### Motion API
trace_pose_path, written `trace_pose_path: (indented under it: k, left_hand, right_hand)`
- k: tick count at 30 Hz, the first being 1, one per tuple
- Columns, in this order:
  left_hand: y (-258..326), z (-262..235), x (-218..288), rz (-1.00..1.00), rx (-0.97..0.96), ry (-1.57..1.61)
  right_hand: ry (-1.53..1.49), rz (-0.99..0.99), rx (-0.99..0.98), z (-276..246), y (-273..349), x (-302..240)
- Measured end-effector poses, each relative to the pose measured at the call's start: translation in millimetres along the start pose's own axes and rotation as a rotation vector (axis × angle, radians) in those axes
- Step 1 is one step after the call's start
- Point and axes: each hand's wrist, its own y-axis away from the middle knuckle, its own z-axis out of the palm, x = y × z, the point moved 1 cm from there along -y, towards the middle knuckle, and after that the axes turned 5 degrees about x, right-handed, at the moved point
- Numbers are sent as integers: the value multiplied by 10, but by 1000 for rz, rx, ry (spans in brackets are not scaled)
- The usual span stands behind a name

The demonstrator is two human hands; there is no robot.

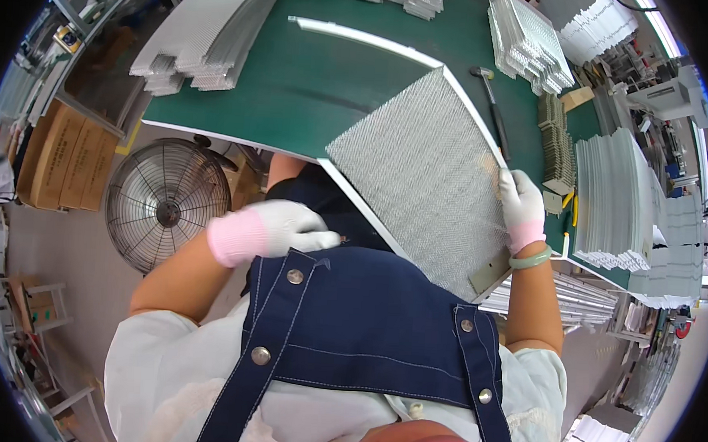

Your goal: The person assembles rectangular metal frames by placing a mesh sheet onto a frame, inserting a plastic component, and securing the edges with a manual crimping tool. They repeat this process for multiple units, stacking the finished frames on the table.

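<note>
A square metal mesh panel in a thin white frame lies tilted over the near edge of the green table. My right hand, in a white glove with a pink cuff, grips the panel's right frame edge. My left hand, gloved the same way, hovers off the table above my dark blue apron, left of the panel's lower corner, fingers loosely together and holding nothing. A green bracelet sits on my right wrist.
A hammer lies just beyond the panel. Stacks of mesh sheets sit at the far left, and more stacks and frame strips on the right. A floor fan and cardboard boxes stand at left.
</note>
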Motion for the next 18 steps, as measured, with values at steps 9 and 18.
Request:
trace_pose_path:
  k: [9, 18]
  left_hand:
    - [-417, -504, 739, 534, 1182, 251]
    - [-378, -1425, 597, 329, 653, -296]
  right_hand:
    - [-550, -118, 332, -102, 4, -843]
    - [-233, -320, -1006, -133, 694, -1097]
